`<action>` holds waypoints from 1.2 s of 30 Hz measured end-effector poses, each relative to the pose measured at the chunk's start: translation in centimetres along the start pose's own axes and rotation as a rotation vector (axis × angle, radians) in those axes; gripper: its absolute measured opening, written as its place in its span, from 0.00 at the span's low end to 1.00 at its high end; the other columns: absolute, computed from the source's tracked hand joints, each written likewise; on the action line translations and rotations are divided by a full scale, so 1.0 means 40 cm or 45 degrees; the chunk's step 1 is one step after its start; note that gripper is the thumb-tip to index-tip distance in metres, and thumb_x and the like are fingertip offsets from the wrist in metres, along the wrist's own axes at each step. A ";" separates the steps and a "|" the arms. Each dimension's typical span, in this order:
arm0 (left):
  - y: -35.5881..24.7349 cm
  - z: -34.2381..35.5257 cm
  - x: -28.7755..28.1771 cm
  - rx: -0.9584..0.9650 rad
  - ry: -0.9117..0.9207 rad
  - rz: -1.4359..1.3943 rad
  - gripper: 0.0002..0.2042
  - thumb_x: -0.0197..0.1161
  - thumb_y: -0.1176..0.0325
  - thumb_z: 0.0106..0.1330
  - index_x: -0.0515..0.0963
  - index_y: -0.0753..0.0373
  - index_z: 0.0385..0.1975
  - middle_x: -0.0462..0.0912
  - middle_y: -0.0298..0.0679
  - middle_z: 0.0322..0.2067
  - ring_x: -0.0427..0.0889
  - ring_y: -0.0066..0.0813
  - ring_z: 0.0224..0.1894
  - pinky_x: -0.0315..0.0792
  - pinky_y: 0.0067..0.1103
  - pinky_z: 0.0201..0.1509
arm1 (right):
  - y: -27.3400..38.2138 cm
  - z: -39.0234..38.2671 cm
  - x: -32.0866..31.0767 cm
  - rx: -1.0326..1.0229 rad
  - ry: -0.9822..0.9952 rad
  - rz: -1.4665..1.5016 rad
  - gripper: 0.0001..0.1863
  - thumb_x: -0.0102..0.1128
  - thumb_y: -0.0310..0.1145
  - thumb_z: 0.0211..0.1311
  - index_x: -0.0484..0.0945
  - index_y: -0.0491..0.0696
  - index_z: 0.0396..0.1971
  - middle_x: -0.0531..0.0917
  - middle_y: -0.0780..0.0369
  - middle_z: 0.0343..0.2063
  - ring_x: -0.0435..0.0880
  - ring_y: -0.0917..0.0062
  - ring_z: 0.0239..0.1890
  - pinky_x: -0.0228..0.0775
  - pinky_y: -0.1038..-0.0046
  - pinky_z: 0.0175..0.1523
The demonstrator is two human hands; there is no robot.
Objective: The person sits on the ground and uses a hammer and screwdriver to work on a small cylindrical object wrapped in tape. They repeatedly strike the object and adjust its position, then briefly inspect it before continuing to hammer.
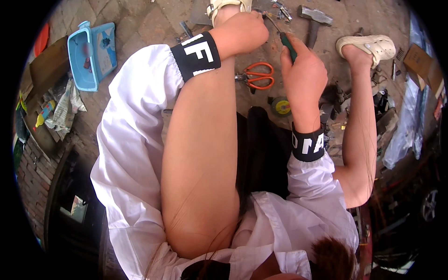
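Note:
My right hand [305, 72] is wrapped round the green handle of a screwdriver [287, 45]. The thin metal shaft slants up and left toward my left hand [245, 35]. That left hand is closed over by my left shoe, its fingers curled under and mostly out of sight; what they hold is too hidden to name. Below the two hands, scissors with orange handles [247, 73] lie on the ground. A round yellow and dark disc [281, 107] sits close to my right wrist. Beyond the screwdriver lies a hammer [316, 16] with a metal head.
A light blue plastic bin [106, 51] stands at the left, near crumpled packaging [63, 109]. My right foot in a cream clog [379, 48] rests at the right. Past it are a cardboard box [417, 60] and clear plastic sheeting [403, 123]. Small metal parts litter the paved ground.

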State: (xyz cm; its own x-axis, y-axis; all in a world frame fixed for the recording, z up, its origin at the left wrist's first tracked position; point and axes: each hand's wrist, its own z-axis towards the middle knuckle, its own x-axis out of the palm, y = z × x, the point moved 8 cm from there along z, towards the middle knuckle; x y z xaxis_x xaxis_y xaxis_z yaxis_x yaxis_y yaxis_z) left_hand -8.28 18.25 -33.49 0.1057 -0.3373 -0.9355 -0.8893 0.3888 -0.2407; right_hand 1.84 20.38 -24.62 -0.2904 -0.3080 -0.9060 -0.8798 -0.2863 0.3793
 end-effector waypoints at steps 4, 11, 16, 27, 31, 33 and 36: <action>0.006 0.006 0.004 -0.052 0.117 0.002 0.08 0.67 0.74 0.41 0.84 0.65 0.24 0.82 0.50 0.32 0.80 0.43 0.41 0.76 0.29 0.40 | 0.022 0.024 0.005 0.003 0.058 -0.028 0.15 0.59 0.36 0.56 0.81 0.55 0.45 0.82 0.55 0.26 0.83 0.58 0.29 0.75 0.62 0.35; 0.011 0.021 0.031 -0.131 0.402 0.015 0.13 0.66 0.72 0.46 0.83 0.69 0.33 0.72 0.60 0.53 0.77 0.47 0.51 0.74 0.30 0.50 | 0.022 0.046 -0.008 -0.239 0.084 -0.118 0.13 0.59 0.35 0.55 0.81 0.52 0.41 0.81 0.55 0.24 0.82 0.58 0.27 0.74 0.62 0.31; 0.008 0.017 0.029 -0.129 0.367 0.087 0.14 0.67 0.70 0.46 0.84 0.68 0.34 0.68 0.62 0.57 0.74 0.49 0.55 0.72 0.29 0.54 | 0.014 0.017 0.026 -0.260 0.129 -0.195 0.13 0.60 0.36 0.55 0.81 0.53 0.41 0.81 0.56 0.23 0.82 0.60 0.26 0.74 0.63 0.30; 0.007 0.005 0.018 -0.075 0.260 0.069 0.13 0.67 0.73 0.42 0.85 0.67 0.31 0.79 0.55 0.45 0.75 0.47 0.50 0.72 0.28 0.52 | -0.007 0.037 -0.014 -0.212 0.007 -0.109 0.15 0.61 0.34 0.54 0.82 0.59 0.44 0.79 0.59 0.25 0.81 0.61 0.26 0.73 0.64 0.30; 0.006 0.003 0.026 -0.050 0.298 -0.018 0.12 0.67 0.74 0.42 0.85 0.67 0.30 0.80 0.54 0.44 0.75 0.45 0.49 0.72 0.27 0.50 | -0.002 0.039 -0.018 -0.285 0.017 -0.217 0.18 0.61 0.30 0.52 0.82 0.61 0.44 0.76 0.62 0.25 0.79 0.65 0.28 0.73 0.66 0.32; 0.012 0.003 0.027 -0.051 0.210 -0.008 0.12 0.67 0.74 0.42 0.85 0.67 0.30 0.80 0.54 0.43 0.75 0.44 0.48 0.73 0.27 0.49 | 0.008 0.047 -0.029 -0.341 0.018 -0.267 0.19 0.60 0.28 0.51 0.83 0.62 0.44 0.75 0.63 0.25 0.79 0.66 0.29 0.73 0.67 0.33; 0.012 0.002 0.030 -0.078 0.207 -0.017 0.12 0.67 0.75 0.42 0.84 0.68 0.29 0.80 0.54 0.43 0.75 0.45 0.49 0.72 0.28 0.50 | 0.017 0.057 -0.034 -0.406 0.026 -0.303 0.19 0.60 0.27 0.50 0.83 0.62 0.43 0.74 0.63 0.25 0.78 0.68 0.32 0.73 0.68 0.33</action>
State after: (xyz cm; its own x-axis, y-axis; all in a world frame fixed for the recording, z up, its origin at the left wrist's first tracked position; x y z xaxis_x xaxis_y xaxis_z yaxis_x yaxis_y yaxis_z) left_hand -8.55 18.12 -34.77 0.0490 -0.4781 -0.8769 -0.9143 0.3321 -0.2321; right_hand 0.76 22.69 -23.54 -0.0819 -0.2160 -0.9730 -0.7597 -0.6184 0.2012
